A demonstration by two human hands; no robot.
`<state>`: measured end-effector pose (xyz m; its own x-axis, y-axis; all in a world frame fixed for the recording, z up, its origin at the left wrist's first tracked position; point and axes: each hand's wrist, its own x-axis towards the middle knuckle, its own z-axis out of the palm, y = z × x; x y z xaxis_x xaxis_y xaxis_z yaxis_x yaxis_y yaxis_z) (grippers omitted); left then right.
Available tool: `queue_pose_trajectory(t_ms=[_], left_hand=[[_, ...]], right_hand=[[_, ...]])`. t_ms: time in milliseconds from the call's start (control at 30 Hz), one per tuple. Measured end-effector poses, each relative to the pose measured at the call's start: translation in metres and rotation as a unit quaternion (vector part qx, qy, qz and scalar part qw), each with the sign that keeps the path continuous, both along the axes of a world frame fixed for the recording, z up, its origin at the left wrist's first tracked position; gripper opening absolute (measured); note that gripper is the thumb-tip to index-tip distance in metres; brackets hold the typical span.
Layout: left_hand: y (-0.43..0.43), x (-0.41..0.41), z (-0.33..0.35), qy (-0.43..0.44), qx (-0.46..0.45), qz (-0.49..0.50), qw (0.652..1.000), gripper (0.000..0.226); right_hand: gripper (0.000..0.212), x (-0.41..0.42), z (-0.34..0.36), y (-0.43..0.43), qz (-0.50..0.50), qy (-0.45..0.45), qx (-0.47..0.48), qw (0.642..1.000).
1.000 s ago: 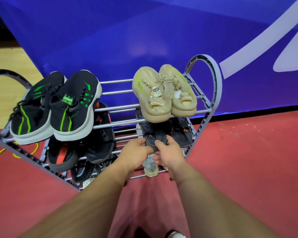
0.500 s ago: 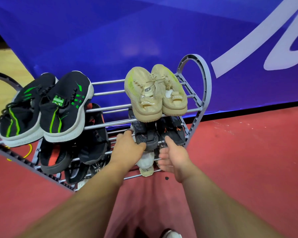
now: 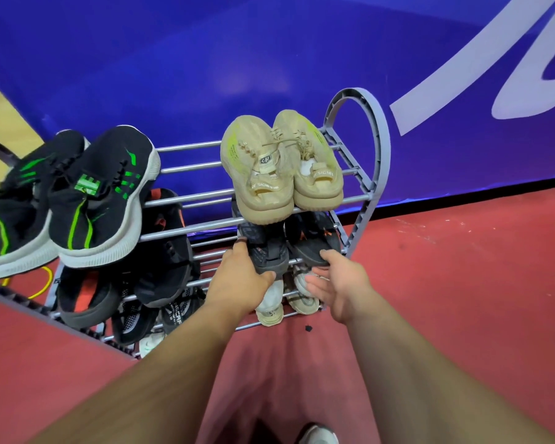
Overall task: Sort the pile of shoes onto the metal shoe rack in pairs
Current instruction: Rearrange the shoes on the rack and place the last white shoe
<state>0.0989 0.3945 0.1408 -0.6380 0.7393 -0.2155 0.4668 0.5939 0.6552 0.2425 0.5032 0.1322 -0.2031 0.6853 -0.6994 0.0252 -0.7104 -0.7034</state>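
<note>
Red floor (image 3: pixel 462 299) is seen below, and a big blue wall (image 3: pixel 205 75) is seen behind. A metal shoe rack (image 3: pixel 377 149) with heart-shaped ends is stood against that wall.

On the top shelf, a black and green pair (image 3: pixel 100 193) is laid on the left and a tan pair (image 3: pixel 279 168) on the right. On the middle shelf, a black and orange pair (image 3: pixel 164 251) is kept on the left. On the bottom shelf, a black and white pair (image 3: pixel 154 318) is seen on the left and a pale pair (image 3: pixel 274 302) on the right, partly hidden.

Two dark shoes are being set on the right side of the middle shelf, just under the tan pair. The left dark shoe (image 3: pixel 265 248) is gripped at its heel by the left hand (image 3: pixel 241 283), with the thumb curled under it. The right hand (image 3: pixel 340 283) is held open with loose fingers, and only its thumb is touching the heel of the right dark shoe (image 3: pixel 314 241). Both shoes are rested on the bars, side by side.

Most of the job seems to be done. Six pairs can be counted on the rack, and no loose pile is seen in this view. Only a little seems to be left: the dark shoes need to be pushed in straight and let go. Whether more shoes are waiting out of view cannot be told.
</note>
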Motion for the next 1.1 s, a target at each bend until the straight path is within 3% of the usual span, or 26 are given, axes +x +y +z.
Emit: queue_pose_trajectory(t_ms=[200,333,500,700,833,900,1033,1100], left_hand=[[0.0,0.005,0.032,-0.001,0.044,0.008,0.999,0.041],[-0.01,0.017,0.057,-0.02,0.077,0.018,0.997,0.028],[-0.031,0.035,0.071,-0.132,0.106,0.037,0.985,0.021],[-0.042,0.046,0.084,-0.301,0.145,0.091,0.938,0.018],[-0.046,0.045,0.091,-0.385,0.157,0.139,0.899,0.029],[-0.047,0.043,0.091,-0.426,0.148,0.14,0.882,0.039],[-0.052,0.039,0.097,-0.543,0.164,0.124,0.814,0.034],[-0.057,0.034,0.1,-0.57,0.144,0.086,0.804,0.037]], right_hand=[[0.009,0.021,0.042,0.002,-0.1,0.168,0.011,0.981],[0.032,0.054,0.062,-0.009,-0.09,0.218,0.031,0.971],[0.048,0.1,0.087,-0.022,-0.057,0.174,0.07,0.981],[0.052,0.136,0.11,-0.032,-0.016,0.146,0.106,0.983],[0.049,0.151,0.119,-0.04,0.021,0.17,0.102,0.98],[0.049,0.155,0.121,-0.041,0.038,0.189,0.098,0.976],[0.044,0.153,0.121,-0.041,0.042,0.192,0.102,0.975],[0.04,0.149,0.119,-0.039,0.033,0.178,0.103,0.978]])
